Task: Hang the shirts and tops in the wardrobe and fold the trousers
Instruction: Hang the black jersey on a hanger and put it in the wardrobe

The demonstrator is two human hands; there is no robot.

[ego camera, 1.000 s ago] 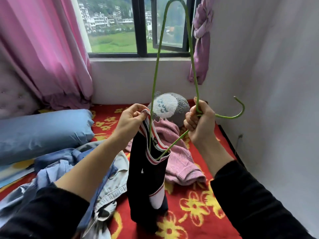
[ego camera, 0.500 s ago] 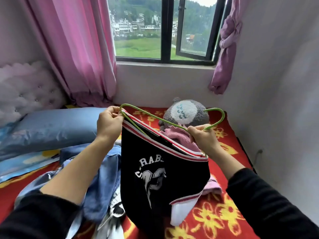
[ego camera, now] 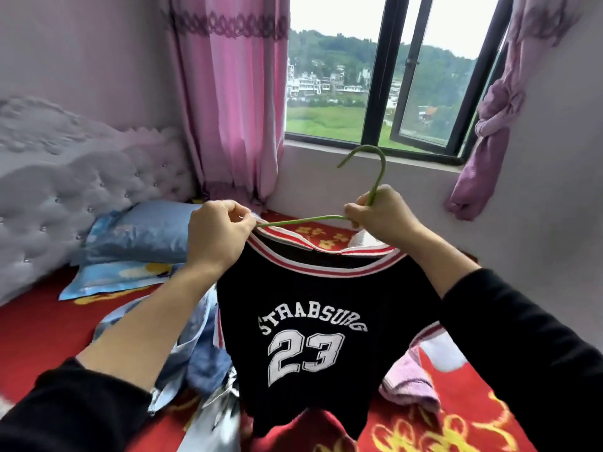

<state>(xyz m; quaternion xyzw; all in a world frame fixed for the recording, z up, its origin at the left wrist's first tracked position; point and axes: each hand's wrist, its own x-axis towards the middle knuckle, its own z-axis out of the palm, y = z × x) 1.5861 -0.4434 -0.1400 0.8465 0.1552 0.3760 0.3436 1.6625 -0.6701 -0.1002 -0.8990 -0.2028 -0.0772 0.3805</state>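
Note:
A black jersey [ego camera: 313, 321] with a red-and-white striped neckline and a white "23" hangs in front of me over the bed. A thin green hanger [ego camera: 375, 181] sits inside its neck, hook upright. My left hand [ego camera: 218, 236] pinches the jersey's left shoulder by the hanger's arm. My right hand [ego camera: 385, 213] grips the hanger at the base of its hook. Blue clothes [ego camera: 195, 347] lie under my left forearm, and a pink garment [ego camera: 411, 380] lies to the right.
The bed has a red sheet with yellow flowers [ego camera: 456, 425], a blue pillow [ego camera: 140, 230] and a padded headboard [ego camera: 81, 177]. A window [ego camera: 375, 93] with pink curtains [ego camera: 228, 99] is ahead. The white wall [ego camera: 554, 190] stands close on the right.
The hanger has swung from lying sideways to upright inside the neck. The jersey has been lifted and spread out flat, its front facing me. My view has risen.

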